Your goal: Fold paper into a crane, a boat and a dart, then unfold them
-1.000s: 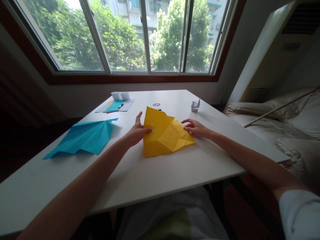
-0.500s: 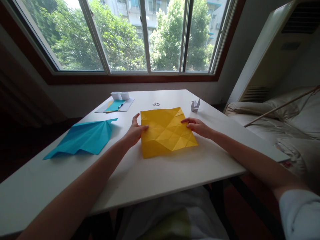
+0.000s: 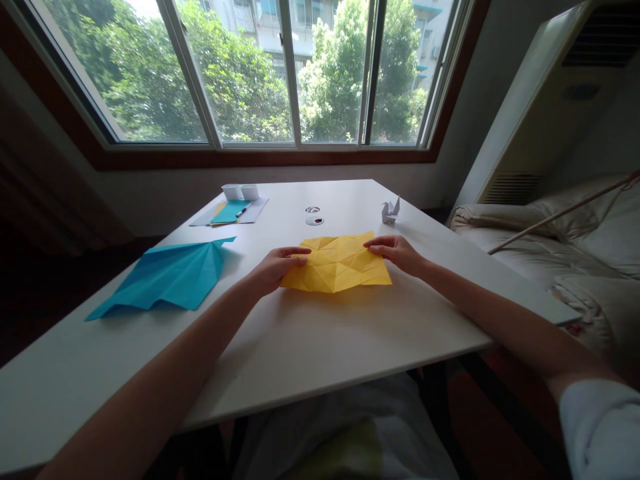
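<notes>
A creased sheet of yellow paper (image 3: 337,263) is held between my two hands, just above the white table. My left hand (image 3: 283,267) pinches its left edge, thumb and fingers closed on it. At the right edge, the fingers of my right hand (image 3: 397,253) grip the paper near its far corner. Crossing fold lines run over the sheet, and its near edge bends unevenly. To the left, apart from my left hand, lies a creased blue sheet of paper (image 3: 165,277) with raised folds.
A white folded paper crane (image 3: 391,211) stands at the back right of the white table (image 3: 320,360). Two small white containers (image 3: 240,192), coloured paper (image 3: 231,211) and a pen (image 3: 243,212) sit at the back left. Two small round marked items (image 3: 314,221) lie beyond the yellow sheet.
The yellow paper has tipped from facing me to a flatter position, its far edge lowered, uncovering a second round item behind. My left hand has turned, its fingers now over the paper's edge.
</notes>
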Action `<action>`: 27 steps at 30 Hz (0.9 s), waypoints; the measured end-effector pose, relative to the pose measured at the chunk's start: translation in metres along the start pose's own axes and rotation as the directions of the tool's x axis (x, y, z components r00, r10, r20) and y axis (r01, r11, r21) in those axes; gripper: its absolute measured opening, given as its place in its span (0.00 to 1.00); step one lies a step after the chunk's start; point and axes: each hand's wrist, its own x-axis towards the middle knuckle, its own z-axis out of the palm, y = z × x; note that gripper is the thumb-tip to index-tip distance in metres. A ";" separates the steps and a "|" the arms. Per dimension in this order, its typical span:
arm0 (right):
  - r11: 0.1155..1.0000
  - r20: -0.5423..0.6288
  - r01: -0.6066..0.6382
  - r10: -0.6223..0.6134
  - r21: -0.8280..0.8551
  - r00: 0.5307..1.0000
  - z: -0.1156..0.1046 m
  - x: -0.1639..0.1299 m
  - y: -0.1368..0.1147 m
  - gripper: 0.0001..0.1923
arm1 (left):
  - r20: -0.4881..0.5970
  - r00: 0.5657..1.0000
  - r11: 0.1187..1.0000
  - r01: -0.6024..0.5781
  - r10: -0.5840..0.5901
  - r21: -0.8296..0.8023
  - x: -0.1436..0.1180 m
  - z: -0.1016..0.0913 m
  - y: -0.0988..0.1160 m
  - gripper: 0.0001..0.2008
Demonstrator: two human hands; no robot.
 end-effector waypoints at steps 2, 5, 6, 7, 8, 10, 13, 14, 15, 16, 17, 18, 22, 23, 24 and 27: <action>1.000 0.007 0.008 -0.008 0.021 1.000 0.000 0.000 0.000 0.13 | 0.008 1.000 1.000 0.024 -0.024 -0.003 -0.001 0.001 0.000 0.20; 0.998 0.029 0.019 -0.021 0.067 0.999 0.001 -0.002 -0.001 0.14 | 0.017 0.997 0.996 0.081 -0.082 0.024 0.000 0.000 0.000 0.18; 0.996 0.037 0.028 -0.031 0.079 0.999 0.000 -0.002 -0.001 0.14 | 0.019 0.995 0.995 0.096 -0.097 0.034 0.001 -0.001 0.000 0.17; 0.995 0.044 0.038 -0.042 0.090 0.998 0.000 -0.003 -0.001 0.14 | 0.025 0.994 0.993 0.107 -0.108 0.046 0.002 -0.002 -0.001 0.17; 0.994 0.050 0.051 -0.056 0.100 0.997 0.000 -0.004 -0.001 0.14 | 0.029 0.993 0.992 0.112 -0.114 0.058 0.003 -0.003 -0.001 0.18; 0.991 0.059 0.076 -0.083 0.113 0.995 -0.001 -0.004 -0.001 0.13 | 0.042 0.993 0.990 0.111 -0.115 0.082 0.004 -0.004 -0.002 0.20; 0.988 0.066 0.100 -0.109 0.117 0.992 -0.001 -0.005 -0.001 0.12 | 0.051 0.994 0.993 0.093 -0.097 0.073 0.005 -0.004 -0.002 0.23; 0.988 0.068 0.097 -0.106 0.122 0.992 -0.001 -0.005 -0.001 0.12 | 0.041 0.996 0.995 0.080 -0.082 0.057 0.005 -0.003 -0.002 0.24; 0.988 0.070 0.083 -0.093 0.130 0.993 -0.001 -0.006 -0.002 0.12 | 0.029 0.998 0.997 0.062 -0.063 0.042 0.005 -0.002 -0.002 0.24; 0.988 0.076 0.057 -0.069 0.140 0.995 0.000 -0.006 -0.003 0.13 | 0.017 0.999 0.999 0.041 -0.042 0.032 0.004 -0.001 -0.001 0.25; 0.988 0.089 0.021 -0.034 0.151 0.995 0.000 -0.006 -0.004 0.15 | 0.008 1.000 0.999 0.019 -0.019 0.027 0.003 0.000 -0.001 0.25; 0.987 0.109 -0.023 0.006 0.159 0.994 0.001 -0.007 -0.005 0.16 | 0.008 1.000 1.000 -0.003 0.003 0.026 0.003 0.001 0.000 0.25; 0.979 0.197 -0.148 0.119 0.141 0.973 0.001 -0.007 -0.005 0.20 | 0.043 0.996 0.996 -0.080 0.079 0.032 0.002 0.002 -0.001 0.29; 0.980 0.197 -0.149 0.122 0.130 0.973 0.001 -0.007 -0.003 0.20 | 0.046 0.994 0.994 -0.099 0.097 0.044 0.003 0.002 -0.001 0.29; 0.983 0.189 -0.140 0.116 0.118 0.975 0.001 -0.006 -0.002 0.20 | 0.049 0.992 0.991 -0.121 0.118 0.059 0.004 0.001 -0.002 0.30; 0.992 0.158 -0.091 0.077 0.088 0.984 0.000 -0.004 0.002 0.17 | 0.056 0.987 0.981 -0.154 0.148 0.117 0.006 -0.002 -0.003 0.31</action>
